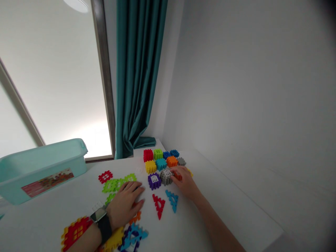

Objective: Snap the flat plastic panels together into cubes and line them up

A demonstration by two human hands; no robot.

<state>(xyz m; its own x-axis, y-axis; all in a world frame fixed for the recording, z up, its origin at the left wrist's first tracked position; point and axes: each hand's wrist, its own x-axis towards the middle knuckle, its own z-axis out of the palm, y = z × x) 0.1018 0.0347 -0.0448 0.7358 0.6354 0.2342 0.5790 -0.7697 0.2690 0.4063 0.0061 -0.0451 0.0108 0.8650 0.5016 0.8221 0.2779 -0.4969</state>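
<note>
In the head view, clasping the orange-red block (177,175) in the right hand (186,182), just beside the gray block (166,177), in line with the purple block (154,181). Holding the left hand (126,203) palm down, loosely spread, near the green tiles (112,186) and orange piece (135,218).

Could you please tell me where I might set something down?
Bare table lies right of the right forearm, and left of it, nearer than the red triangle. It is crowded around the left hand and among the blocks by the right hand.
</note>
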